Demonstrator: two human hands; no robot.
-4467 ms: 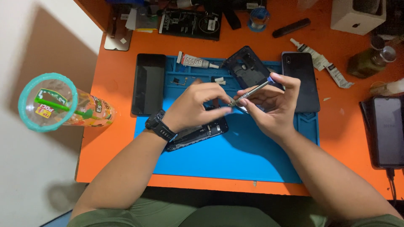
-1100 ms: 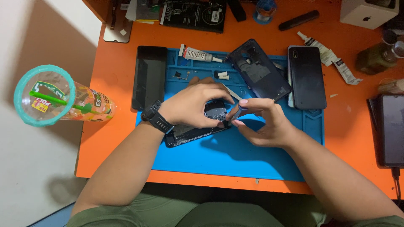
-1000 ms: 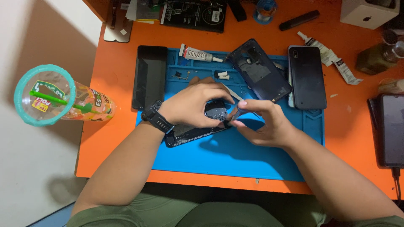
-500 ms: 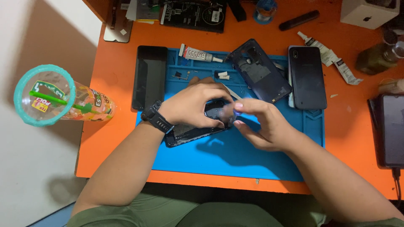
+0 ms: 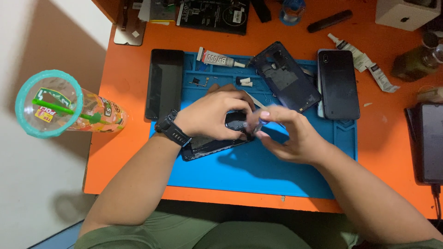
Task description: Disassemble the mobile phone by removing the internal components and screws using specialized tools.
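Observation:
An opened black phone (image 5: 207, 144) lies tilted on the blue work mat (image 5: 277, 170). My left hand (image 5: 214, 113), with a black watch on its wrist, presses down on the phone and covers most of it. My right hand (image 5: 288, 136) is beside it at the phone's upper right end, fingers pinched on a thin tool (image 5: 258, 124) that is blurred by motion; its tip touches the phone near the camera area. A dark phone frame (image 5: 286, 76) lies on the mat's far side, right behind my hands.
A black screen panel (image 5: 164, 83) lies left of the mat, a glue tube (image 5: 219, 58) on its far edge, a black phone (image 5: 339, 83) at right. A plastic cup with a green straw (image 5: 60, 110) stands off the orange desk's left edge. A tablet (image 5: 431, 143) lies far right.
My hands came down from holding tweezers above the mat onto the phone. In the last second my right hand shifted slightly over the phone's upper end; the left hand kept its place.

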